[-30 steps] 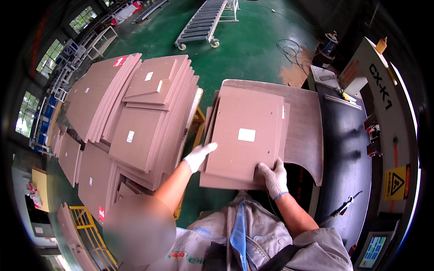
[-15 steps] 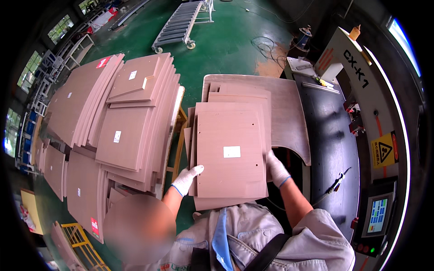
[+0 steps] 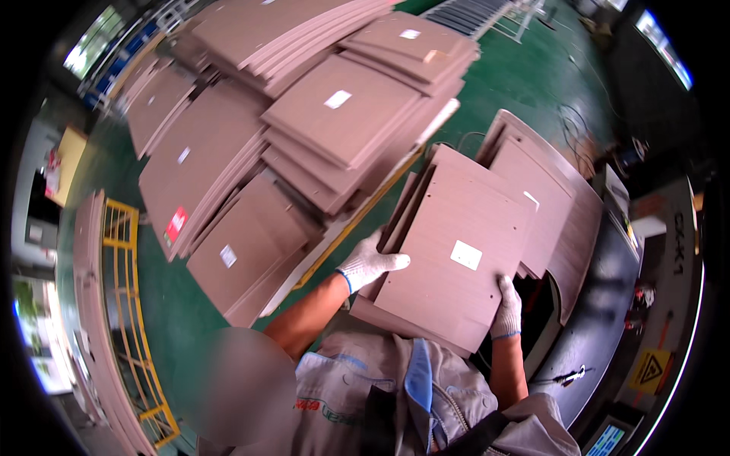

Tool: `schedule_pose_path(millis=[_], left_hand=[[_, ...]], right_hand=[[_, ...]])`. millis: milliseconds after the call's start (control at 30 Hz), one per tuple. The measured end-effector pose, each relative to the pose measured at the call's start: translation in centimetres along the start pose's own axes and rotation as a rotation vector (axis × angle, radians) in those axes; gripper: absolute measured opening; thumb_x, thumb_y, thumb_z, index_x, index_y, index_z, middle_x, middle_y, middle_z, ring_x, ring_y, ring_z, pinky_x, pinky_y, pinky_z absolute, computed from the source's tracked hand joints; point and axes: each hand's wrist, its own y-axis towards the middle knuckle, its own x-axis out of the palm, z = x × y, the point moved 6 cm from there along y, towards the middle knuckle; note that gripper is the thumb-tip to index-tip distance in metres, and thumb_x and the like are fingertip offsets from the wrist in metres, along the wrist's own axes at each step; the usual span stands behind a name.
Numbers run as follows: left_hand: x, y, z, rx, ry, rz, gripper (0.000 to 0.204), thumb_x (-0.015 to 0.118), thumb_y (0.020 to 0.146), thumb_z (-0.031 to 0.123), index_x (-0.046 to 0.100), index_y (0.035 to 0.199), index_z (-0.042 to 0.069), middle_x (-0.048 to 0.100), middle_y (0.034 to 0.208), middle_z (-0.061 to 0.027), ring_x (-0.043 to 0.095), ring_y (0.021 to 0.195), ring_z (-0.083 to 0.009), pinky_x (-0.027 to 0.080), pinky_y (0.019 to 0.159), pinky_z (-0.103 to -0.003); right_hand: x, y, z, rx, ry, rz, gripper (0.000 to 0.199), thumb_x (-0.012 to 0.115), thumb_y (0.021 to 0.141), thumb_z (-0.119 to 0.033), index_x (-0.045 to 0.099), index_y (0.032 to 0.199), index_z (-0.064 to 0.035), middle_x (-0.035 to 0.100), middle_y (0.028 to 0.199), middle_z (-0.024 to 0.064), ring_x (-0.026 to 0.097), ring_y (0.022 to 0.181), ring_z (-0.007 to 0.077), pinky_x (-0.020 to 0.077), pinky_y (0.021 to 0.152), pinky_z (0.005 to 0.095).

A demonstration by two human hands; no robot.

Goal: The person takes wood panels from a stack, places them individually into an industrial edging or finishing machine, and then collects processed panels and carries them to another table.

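A stack of brown wood-grain panels (image 3: 437, 220) sits tilted close in front of my body. Its top panel bears a white label (image 3: 465, 255) and small drilled holes. My left hand (image 3: 372, 262), in a white knitted glove, grips the stack's left edge with the thumb over the top. On the opposite edge my gloved right hand (image 3: 507, 310) holds the stack, thumb up along the side; its other fingers are hidden underneath. More brown panels (image 3: 536, 182) lie beyond, on a curved-edged table board (image 3: 574, 254).
Left of me, tall piles of brown panels (image 3: 342, 106) rest on a low platform with a yellow edge. A yellow rack (image 3: 125, 281) stands at far left. On my right are a dark machine table (image 3: 601, 304) and its frame. A roller conveyor (image 3: 464, 14) stands behind, on green floor.
My view has swung left, bringing the panel piles nearer the middle. Both hands still hold the stack, which has come away from the panels behind it.
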Motion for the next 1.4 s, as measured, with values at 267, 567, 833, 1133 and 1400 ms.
schedule_pose_path(millis=[267,567,833,1133,1400], left_hand=[[-16.4,-13.7,-0.5,0.17,-0.342,0.118,0.103,0.087,0.075,0.027,0.038,0.16,-0.003,0.059,0.148,-0.0141,0.054,0.135,-0.0219,0.044,0.115,-0.038],[-41.8,-21.8,-9.1,0.055,-0.034,0.157,0.096,0.083,0.074,0.024,0.045,0.157,-0.004,0.064,0.141,-0.0124,0.058,0.127,-0.018,0.047,0.111,-0.036],[-51.4,-17.2,-17.1,-0.183,0.411,0.204,0.102,0.089,0.084,0.036,0.036,0.161,-0.004,0.048,0.16,-0.0198,0.049,0.143,-0.0263,0.041,0.118,-0.039],[-49.0,-15.4,-14.5,-0.095,0.863,0.489,0.067,0.084,0.084,0.013,0.057,0.142,-0.006,0.059,0.144,-0.0231,0.052,0.14,-0.0363,0.041,0.119,-0.044],[-11.2,-0.9,8.9,0.562,0.308,-0.061,0.052,0.083,0.087,0.012,0.066,0.133,-0.001,0.068,0.131,-0.0158,0.066,0.12,-0.0276,0.055,0.102,-0.042]], right_hand=[[16.4,-6.3,4.1,-0.127,-0.233,-0.358,0.087,0.081,0.088,-0.049,0.049,0.144,0.0078,0.064,0.132,0.0169,0.064,0.121,0.0265,0.0534,0.102,0.041],[36.2,-14.8,19.0,0.202,-0.313,-0.635,0.062,0.091,0.081,-0.026,0.065,0.124,0.0095,0.075,0.113,0.015,0.071,0.104,0.0226,0.057,0.094,0.0355],[41.7,-16.3,31.7,0.617,-0.966,-0.806,0.072,0.088,0.084,-0.037,0.062,0.13,0.0115,0.072,0.119,0.0202,0.073,0.102,0.0267,0.0591,0.092,0.0362],[24.6,-3.6,18.5,0.179,-0.896,-0.267,0.071,0.084,0.085,-0.042,0.067,0.133,0.0074,0.072,0.128,0.0192,0.068,0.12,0.0294,0.0531,0.104,0.0364],[-8.3,5.4,0.8,-0.598,-0.634,0.879,0.057,0.078,0.093,-0.031,0.063,0.132,0.0069,0.073,0.118,0.0192,0.069,0.111,0.0254,0.0527,0.099,0.0371]])
